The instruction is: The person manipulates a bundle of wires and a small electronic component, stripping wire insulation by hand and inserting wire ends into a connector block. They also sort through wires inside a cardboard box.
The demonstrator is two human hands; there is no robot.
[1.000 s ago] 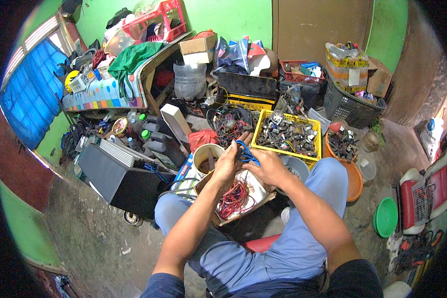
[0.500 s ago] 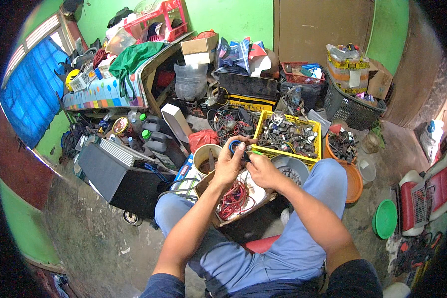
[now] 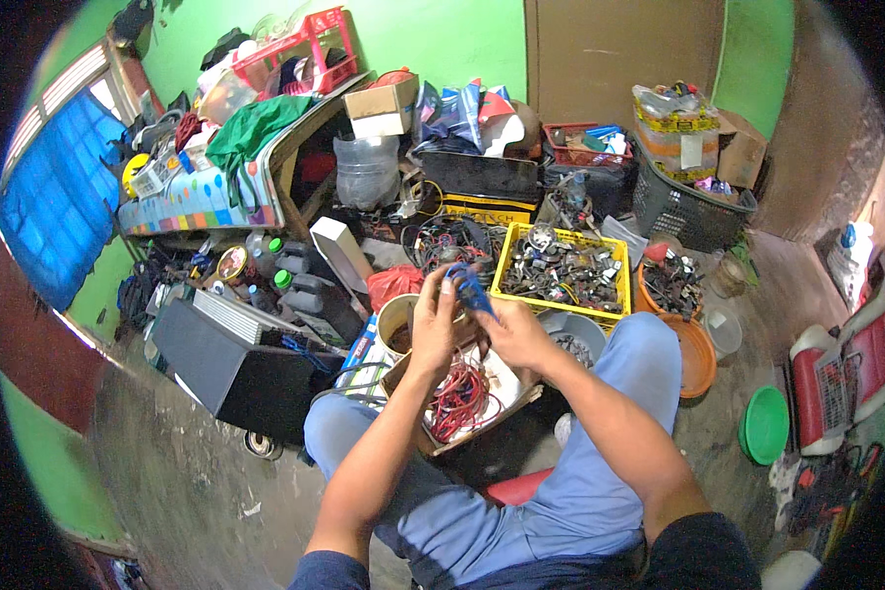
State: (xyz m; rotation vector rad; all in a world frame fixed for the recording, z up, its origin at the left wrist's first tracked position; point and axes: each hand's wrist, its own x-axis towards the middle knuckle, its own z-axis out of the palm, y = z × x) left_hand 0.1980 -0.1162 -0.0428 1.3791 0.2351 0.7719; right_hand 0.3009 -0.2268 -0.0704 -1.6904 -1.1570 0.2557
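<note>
In front of my knees, a blurred blue thing (image 3: 472, 291) is held up between my hands; motion smears it, so its kind cannot be made out. My left hand (image 3: 434, 323) closes on its left side with thumb and fingers. From the right, my right hand (image 3: 517, 336) grips its lower end, fingers bent and partly hidden. Below them sits a cardboard box (image 3: 482, 439) with red wires (image 3: 461, 398) piled in it. Just beyond my right hand stands a yellow crate (image 3: 623, 278) full of small electrical parts.
A white bucket (image 3: 387, 317) stands left of the box, and a grey basin (image 3: 594, 325) right of it. Orange tubs (image 3: 696, 366) lie beyond my right knee. A dark box-shaped case (image 3: 231, 369) is at left. Tangled cables (image 3: 442, 242) lie behind the bucket.
The blue thing has gone from a looped shape to a raised, smeared one. My left hand has shifted slightly left. A green bit seen by my right hand no longer shows.
</note>
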